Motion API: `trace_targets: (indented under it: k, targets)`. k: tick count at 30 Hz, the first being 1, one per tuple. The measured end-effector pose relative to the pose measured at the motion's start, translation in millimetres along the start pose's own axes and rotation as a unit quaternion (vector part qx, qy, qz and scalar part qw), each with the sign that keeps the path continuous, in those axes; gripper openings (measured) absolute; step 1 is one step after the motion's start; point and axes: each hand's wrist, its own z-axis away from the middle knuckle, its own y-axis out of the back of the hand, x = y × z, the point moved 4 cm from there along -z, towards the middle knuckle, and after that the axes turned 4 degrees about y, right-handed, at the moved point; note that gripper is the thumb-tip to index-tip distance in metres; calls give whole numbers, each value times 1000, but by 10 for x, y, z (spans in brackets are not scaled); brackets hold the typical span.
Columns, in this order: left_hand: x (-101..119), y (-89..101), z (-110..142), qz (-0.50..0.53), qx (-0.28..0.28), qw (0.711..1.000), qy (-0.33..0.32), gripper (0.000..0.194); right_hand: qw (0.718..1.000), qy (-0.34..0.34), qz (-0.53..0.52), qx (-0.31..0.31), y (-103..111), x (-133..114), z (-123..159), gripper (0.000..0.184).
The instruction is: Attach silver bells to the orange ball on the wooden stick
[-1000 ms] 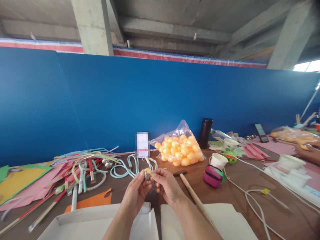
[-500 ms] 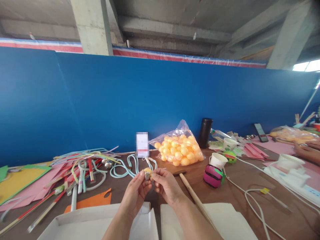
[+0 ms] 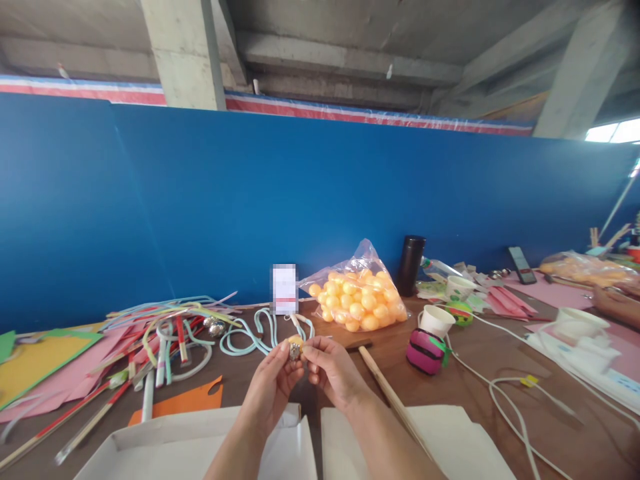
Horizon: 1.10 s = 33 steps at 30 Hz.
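Note:
My left hand (image 3: 273,377) and my right hand (image 3: 333,370) meet above the middle of the table, each closed in a pinch. Between their fingertips is a small silvery bell-like piece (image 3: 295,351), with a bit of something orange-yellow (image 3: 298,340) showing behind it. The left thumb and fingers press on the silvery piece. On its other side the right thumb and forefinger pinch the edge of the orange bit; how the two parts join is too small to tell. A light-blue cord (image 3: 245,337) lies just beyond my hands.
Behind stands a clear bag of orange balls (image 3: 357,300), beside a black bottle (image 3: 411,267). Paper cups (image 3: 437,321), a purple wrapped ball (image 3: 424,352) and white cables (image 3: 505,393) lie right. Bendy sticks (image 3: 170,333) heap left. White trays (image 3: 165,443) are near me. Another person's hand (image 3: 615,303) is far right.
My hands and the small piece stay in nearly the same place. At the far right, the other person's hand has shifted slightly.

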Motion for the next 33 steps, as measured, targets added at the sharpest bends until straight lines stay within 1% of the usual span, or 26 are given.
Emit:
trace_targets:
  k: [4, 16, 33]
  targets:
    - [2, -13, 23, 0, -8, 1000, -1, 31, 1000, 1, -5, -3, -12, -4, -2, 18]
    - [18, -50, 31, 11, 0, 1000, 7, 23, 1000, -2, -17, -7, -17, 9, -2, 18]
    - [22, -48, 46, 8, -3, 1000, 10, 27, 1000, -7, -18, -12, -33, -16, 13, 18]
